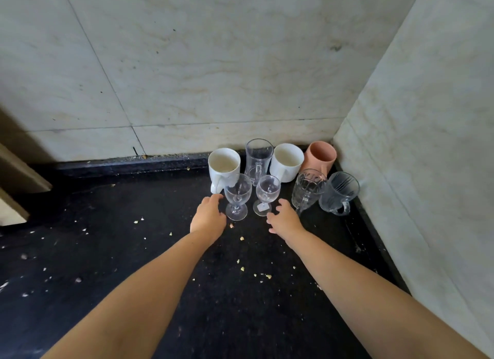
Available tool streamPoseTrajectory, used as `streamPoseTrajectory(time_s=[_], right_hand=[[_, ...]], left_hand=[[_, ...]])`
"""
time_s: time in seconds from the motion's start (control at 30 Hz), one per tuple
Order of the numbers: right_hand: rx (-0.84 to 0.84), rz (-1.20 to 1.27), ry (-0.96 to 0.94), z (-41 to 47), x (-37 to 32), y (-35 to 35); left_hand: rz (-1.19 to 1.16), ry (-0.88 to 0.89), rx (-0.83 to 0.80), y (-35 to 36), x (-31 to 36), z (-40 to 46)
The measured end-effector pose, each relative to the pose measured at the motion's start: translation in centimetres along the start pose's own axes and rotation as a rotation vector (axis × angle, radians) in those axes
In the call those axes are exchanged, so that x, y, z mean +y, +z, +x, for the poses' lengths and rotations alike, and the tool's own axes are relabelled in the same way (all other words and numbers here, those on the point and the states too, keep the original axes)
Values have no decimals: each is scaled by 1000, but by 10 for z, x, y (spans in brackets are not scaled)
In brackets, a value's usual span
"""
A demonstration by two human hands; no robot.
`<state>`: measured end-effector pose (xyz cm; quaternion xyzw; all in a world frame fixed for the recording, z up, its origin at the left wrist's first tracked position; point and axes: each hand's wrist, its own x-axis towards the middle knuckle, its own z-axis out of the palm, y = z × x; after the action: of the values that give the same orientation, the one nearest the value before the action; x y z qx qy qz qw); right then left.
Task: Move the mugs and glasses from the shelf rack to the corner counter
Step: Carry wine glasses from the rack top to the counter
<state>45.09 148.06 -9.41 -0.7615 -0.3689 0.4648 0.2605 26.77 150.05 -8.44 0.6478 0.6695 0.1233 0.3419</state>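
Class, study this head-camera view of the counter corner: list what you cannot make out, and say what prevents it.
- Shelf rack: not in the head view, so any remaining mugs or glasses are unknown.
- Pink mug: its base and handle are partly hidden by the ribbed glass mug.
- Sticker on the small stemmed glass: too small to read.
- Left hand, right hand: fingertip contact with the stems is unclear.

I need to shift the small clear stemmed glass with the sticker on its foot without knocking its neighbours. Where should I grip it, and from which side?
Probably by the stem of the small clear stemmed glass, coming from the near side, where the right hand is. It stands upright, and other glasses crowd it behind and on both sides.
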Motion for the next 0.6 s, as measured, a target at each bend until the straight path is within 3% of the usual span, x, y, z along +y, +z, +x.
streamPoseTrajectory(time_s=[0.1,0.23,0.3,0.47,0.6], right_hand=[[-79,-341,-24,-28,-12,-3],[-54,-1102,-341,-71,-18,-3],[-25,-1325,-482,-83,-20,-1],[2,-1421,-681,-109,-39,7],[-57,-1423,-846,-129,-50,18]], left_hand=[[157,34,8,-14,5,-18],[460,118,-1,-29,5,-50],[583,150,-11,-32,3,-63],[661,136,83,-52,-6,-104],[632,12,182,-63,-19,-144]])
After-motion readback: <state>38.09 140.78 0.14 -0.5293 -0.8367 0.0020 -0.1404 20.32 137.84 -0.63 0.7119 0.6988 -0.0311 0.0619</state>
